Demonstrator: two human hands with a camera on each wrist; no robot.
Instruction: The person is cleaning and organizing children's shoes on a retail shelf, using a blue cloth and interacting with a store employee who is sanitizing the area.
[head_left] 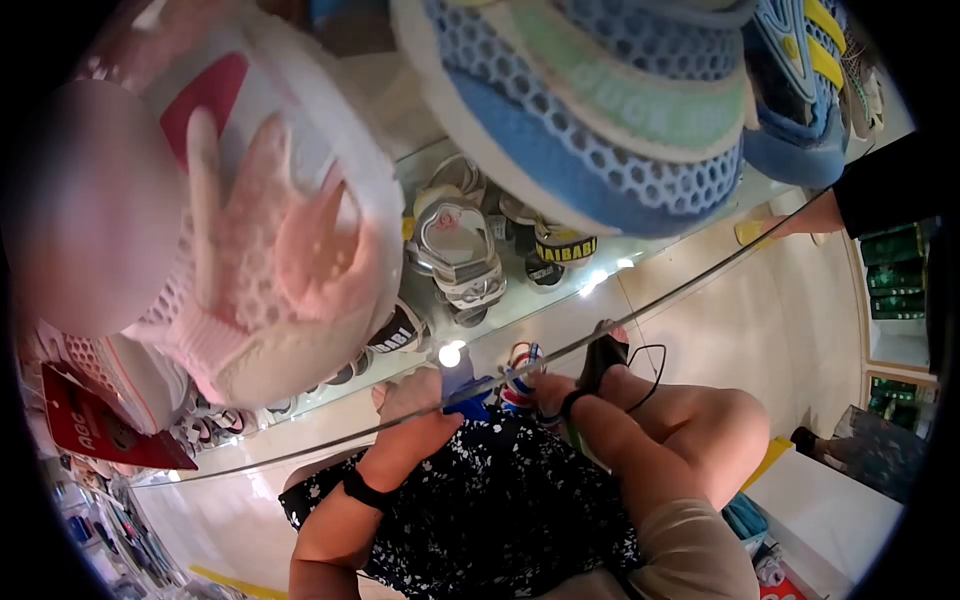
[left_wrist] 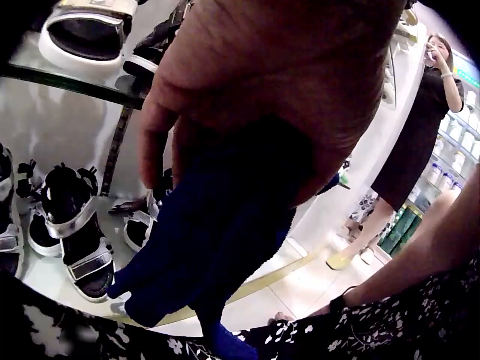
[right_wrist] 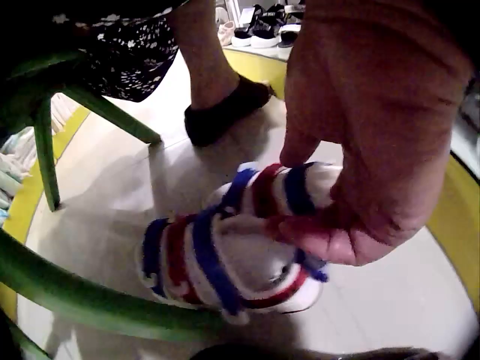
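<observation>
My left hand [head_left: 410, 405] holds a bunched dark blue cloth [left_wrist: 217, 217], its ends hanging below the fingers in the left wrist view. Low over the floor, my right hand [right_wrist: 375, 142] pinches a pair of small white shoes with blue and red straps. The thumb lies at the opening of the nearer shoe [right_wrist: 176, 255]. The fingers come down at the farther shoe [right_wrist: 266, 191], partly hidden behind the nearer one. From above, the right hand [head_left: 550, 393] shows through the glass beside the striped shoes [head_left: 520, 375].
A glass shelf edge [head_left: 640, 300] crosses above my lap, with a pink shoe [head_left: 260, 220] and a blue shoe [head_left: 600, 110] close overhead. Sandals [left_wrist: 79, 232] stand on a lower shelf. A green stool leg [right_wrist: 97, 292] is beside the striped pair. Another person [left_wrist: 416, 127] stands at the right.
</observation>
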